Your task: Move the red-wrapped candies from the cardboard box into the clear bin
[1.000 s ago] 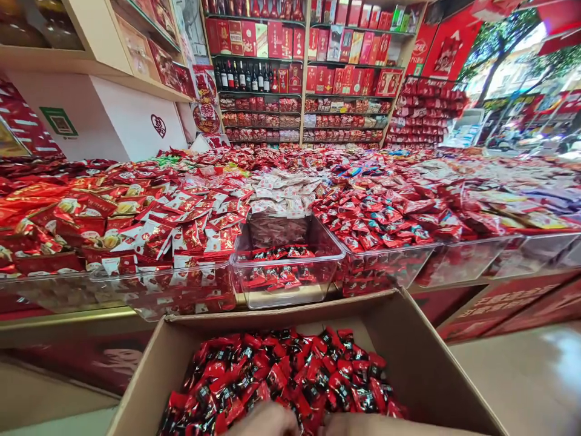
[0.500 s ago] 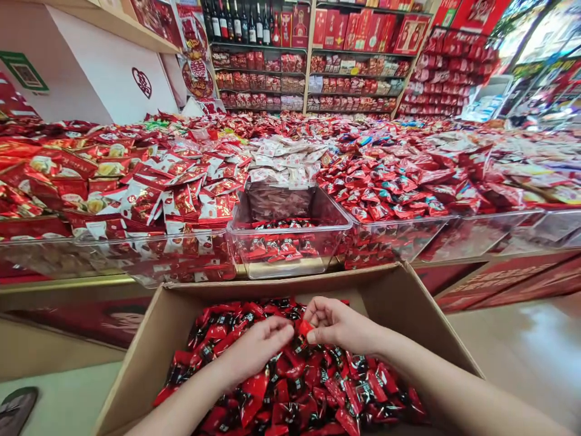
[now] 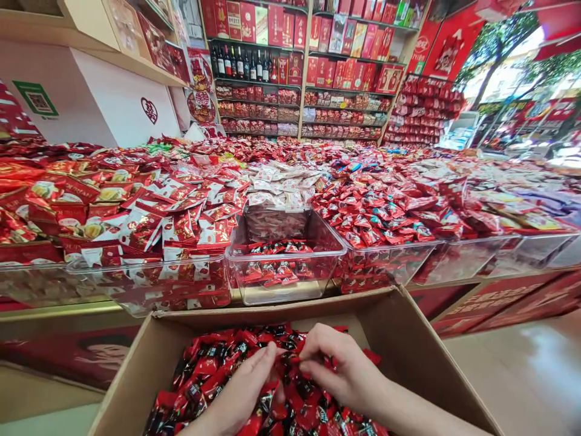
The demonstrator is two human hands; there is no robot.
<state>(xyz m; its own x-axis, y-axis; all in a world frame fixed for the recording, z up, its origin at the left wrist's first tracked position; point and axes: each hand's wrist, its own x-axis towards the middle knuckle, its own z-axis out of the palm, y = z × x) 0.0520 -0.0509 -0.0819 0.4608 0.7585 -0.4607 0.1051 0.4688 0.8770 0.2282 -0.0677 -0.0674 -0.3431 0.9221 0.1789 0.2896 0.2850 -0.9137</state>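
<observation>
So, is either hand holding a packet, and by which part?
It cannot be told: the left hand and right hand are among the red-and-black wrapped packets, but no clear grip shows.

One camera here, worn on the person's head; it faces forward and down from the near side, close over the cardboard box [image 3: 420, 363], left hand [image 3: 247, 387] and right hand [image 3: 338, 366]; it looks across the clear bin [image 3: 285, 293] to far shelves [image 3: 305, 66], and to trees [image 3: 494, 45] at far right.

Tall stocked shelves [image 3: 305, 72], white wall [image 3: 118, 100], shiny pale floor [image 3: 512, 369]
</observation>
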